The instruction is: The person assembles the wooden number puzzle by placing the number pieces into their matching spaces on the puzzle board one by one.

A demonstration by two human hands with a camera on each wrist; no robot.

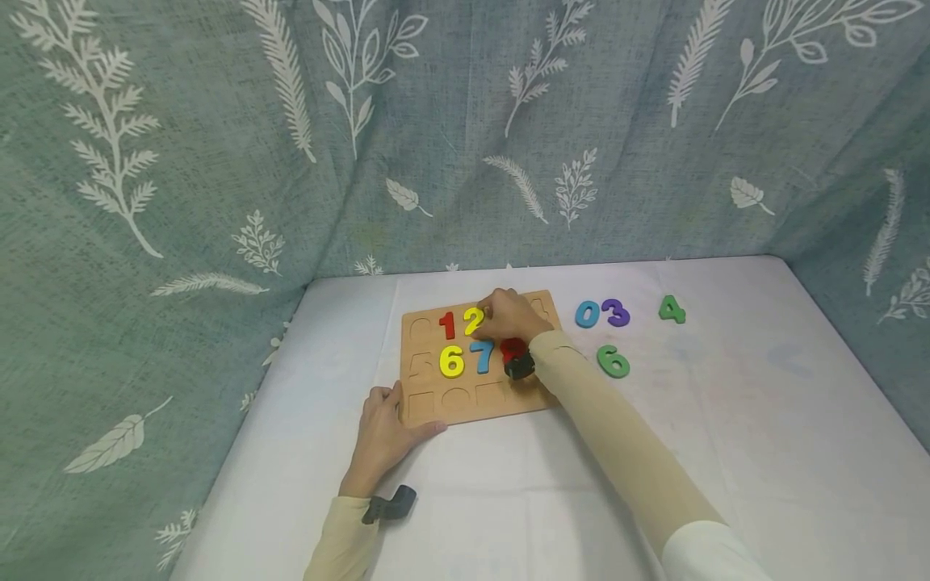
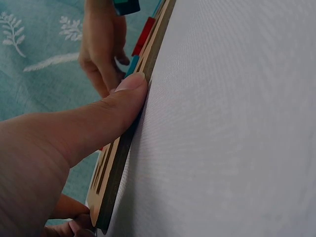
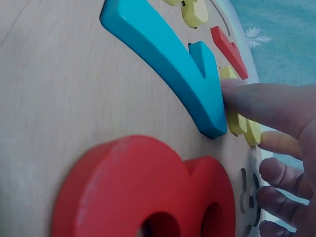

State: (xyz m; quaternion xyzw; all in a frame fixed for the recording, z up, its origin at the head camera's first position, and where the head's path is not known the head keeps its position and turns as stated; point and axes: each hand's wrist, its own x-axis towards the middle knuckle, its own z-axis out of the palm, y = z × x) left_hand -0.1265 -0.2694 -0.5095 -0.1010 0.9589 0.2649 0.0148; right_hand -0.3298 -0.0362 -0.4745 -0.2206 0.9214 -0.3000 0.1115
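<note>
A wooden number puzzle board (image 1: 433, 383) lies on the white-covered table. At its near left corner my left hand (image 1: 385, 436) grips it, the thumb (image 2: 116, 106) along the front edge and the fingers at the left side. My right hand (image 1: 508, 313) reaches over the board and pinches the yellow number 2 (image 1: 474, 319) between thumb and forefinger, in the top row beside the red 1 (image 1: 446, 325). Below sit the yellow 6 (image 1: 451, 361), the blue 7 (image 3: 168, 64) and the red 8 (image 3: 123, 192), the 8 partly hidden by the wrist camera in the head view.
Right of the board lie loose numbers: a blue 0 (image 1: 587, 314), a purple 3 (image 1: 616, 313), a green 4 (image 1: 672, 309) and a green 6 (image 1: 613, 361). A leaf-patterned curtain (image 1: 450, 161) hangs behind the table. The right forearm crosses the board's right edge.
</note>
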